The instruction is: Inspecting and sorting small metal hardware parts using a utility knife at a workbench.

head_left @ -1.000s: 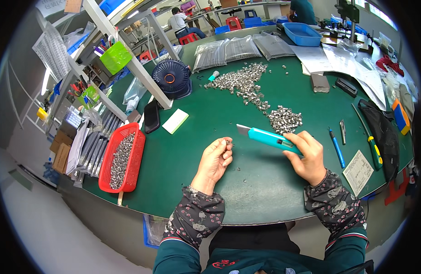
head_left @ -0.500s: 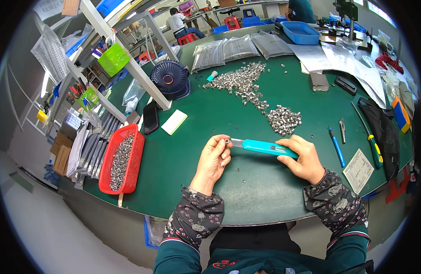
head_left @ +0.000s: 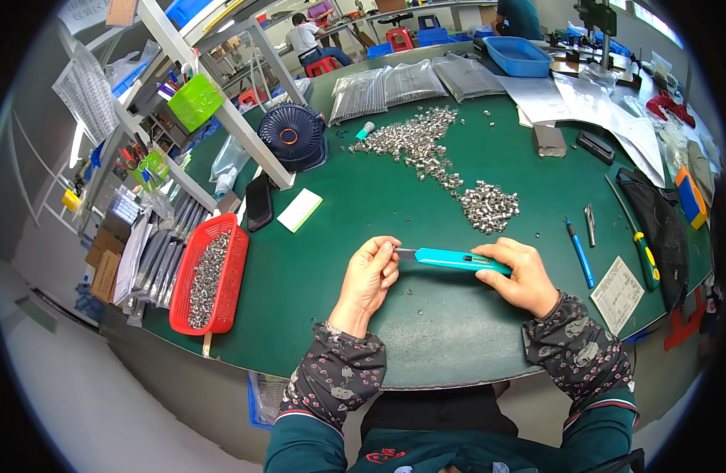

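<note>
In my right hand (head_left: 522,274) is a teal utility knife (head_left: 457,258), its blade (head_left: 407,254) out and pointing left. My left hand (head_left: 369,272) pinches a small metal ring between thumb and forefinger, mostly hidden by the fingertips. The tip of the blade meets the ring at those fingertips. Both hands are above the green tabletop (head_left: 339,213) near its front edge. Beyond them lies a small heap of metal rings (head_left: 489,206), and a larger spread of the same rings (head_left: 418,142) stretches behind it.
On the left stand a red basket (head_left: 235,272) of rings, a black phone (head_left: 259,202), a pale notepad (head_left: 300,210) and a dark fan (head_left: 293,138). To the right lie a blue pen (head_left: 581,254), a paper slip (head_left: 618,295) and a green-yellow-handled tool (head_left: 646,260).
The ring in my left fingers has turned, so its round opening no longer faces up. The knife has rolled slightly and shifted a little left, its blade closer to the fingertips.
</note>
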`<action>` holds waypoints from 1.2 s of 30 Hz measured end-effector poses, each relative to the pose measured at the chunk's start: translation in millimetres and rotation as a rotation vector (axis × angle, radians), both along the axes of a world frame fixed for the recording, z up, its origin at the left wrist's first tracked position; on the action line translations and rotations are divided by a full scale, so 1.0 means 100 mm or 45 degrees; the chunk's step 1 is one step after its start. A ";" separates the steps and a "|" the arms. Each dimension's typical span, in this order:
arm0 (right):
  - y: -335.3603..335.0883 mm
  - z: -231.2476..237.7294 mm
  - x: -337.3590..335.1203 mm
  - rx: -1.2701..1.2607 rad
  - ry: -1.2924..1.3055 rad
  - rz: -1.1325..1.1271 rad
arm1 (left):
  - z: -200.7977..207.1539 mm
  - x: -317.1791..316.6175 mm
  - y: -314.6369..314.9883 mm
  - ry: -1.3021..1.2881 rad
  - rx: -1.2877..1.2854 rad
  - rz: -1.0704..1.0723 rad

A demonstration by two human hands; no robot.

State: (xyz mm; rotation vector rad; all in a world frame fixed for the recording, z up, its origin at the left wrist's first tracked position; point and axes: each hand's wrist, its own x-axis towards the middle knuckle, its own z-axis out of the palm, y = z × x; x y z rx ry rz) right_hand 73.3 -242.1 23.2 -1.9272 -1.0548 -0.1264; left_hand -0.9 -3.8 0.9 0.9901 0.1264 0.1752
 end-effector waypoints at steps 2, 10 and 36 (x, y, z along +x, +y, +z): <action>0.00 -0.01 -0.01 -0.017 -0.007 -0.019 | 0.00 0.00 -0.01 0.015 0.024 0.018; 0.00 -0.02 -0.02 -0.030 -0.174 -0.092 | 0.01 0.00 -0.01 0.033 0.105 0.043; 0.02 0.00 -0.05 -0.018 -0.279 -0.129 | 0.02 0.01 -0.02 0.155 0.256 0.067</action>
